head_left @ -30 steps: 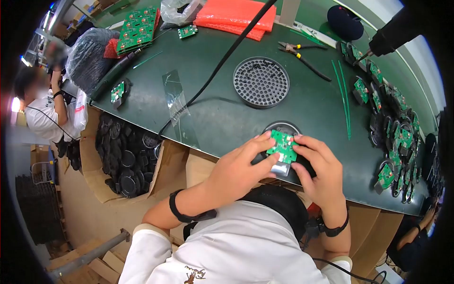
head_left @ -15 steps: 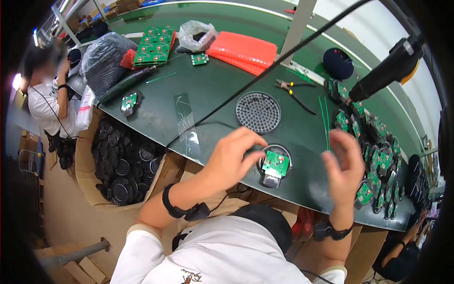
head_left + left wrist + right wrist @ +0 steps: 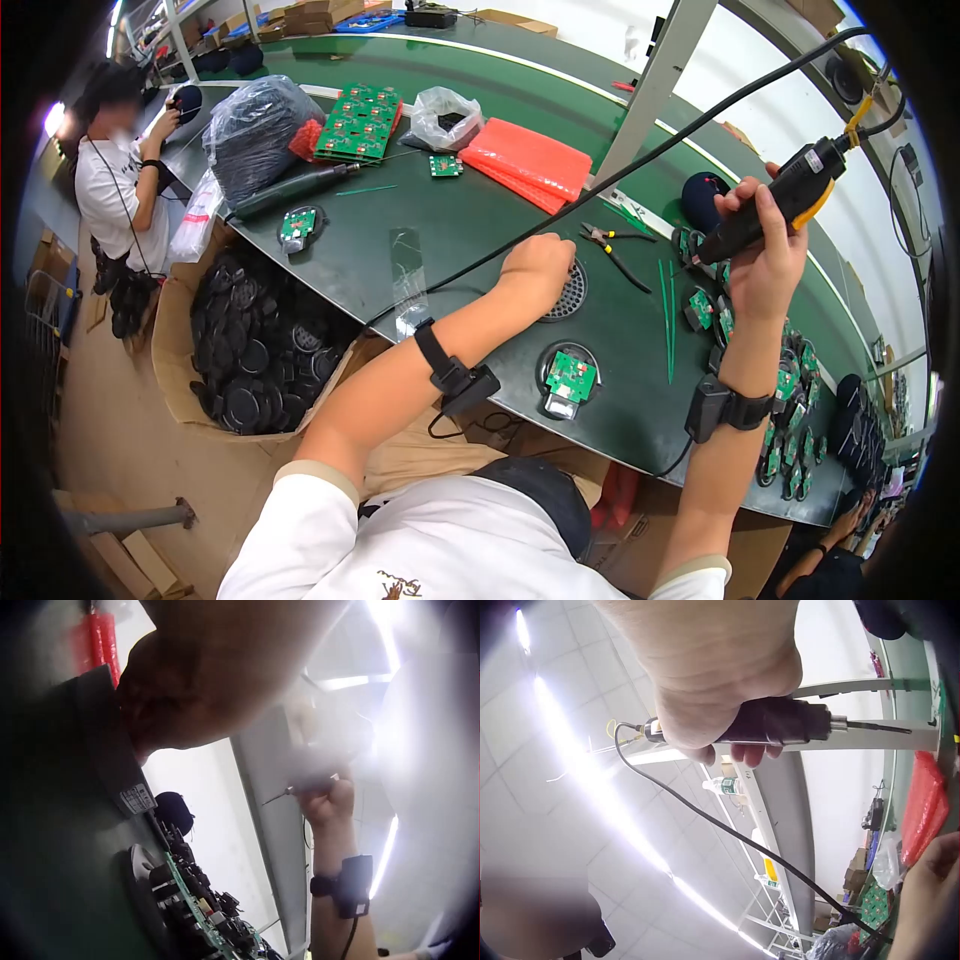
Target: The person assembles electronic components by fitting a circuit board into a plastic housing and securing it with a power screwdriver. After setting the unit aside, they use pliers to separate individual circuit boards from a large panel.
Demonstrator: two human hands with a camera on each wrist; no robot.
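My right hand (image 3: 768, 255) grips a black electric screwdriver (image 3: 800, 195), held up at the right with its bit pointing down-left. In the right wrist view, fingers curl round the screwdriver body (image 3: 780, 721). My left hand (image 3: 540, 270) is at the round grey dish (image 3: 572, 298), which has a grid of holes. Its fingers bend down over the dish and the fingertips are hidden; I cannot tell whether they pinch anything. Near the table edge lies a round black housing (image 3: 592, 357) with a green circuit board (image 3: 571, 379) on it, untouched by either hand.
Many board-fitted housings (image 3: 790, 380) are heaped at the right. Pliers (image 3: 622, 262) and green strips (image 3: 667, 320) lie beyond the dish. Black cable (image 3: 640, 165) crosses above the table. A carton of black parts (image 3: 250, 350) stands below left; another person (image 3: 115, 190) is beyond.
Both hands have left the board and housing, which now lie on the table. My left hand has moved forward to the dish; my right has risen and taken hold of the hanging screwdriver.
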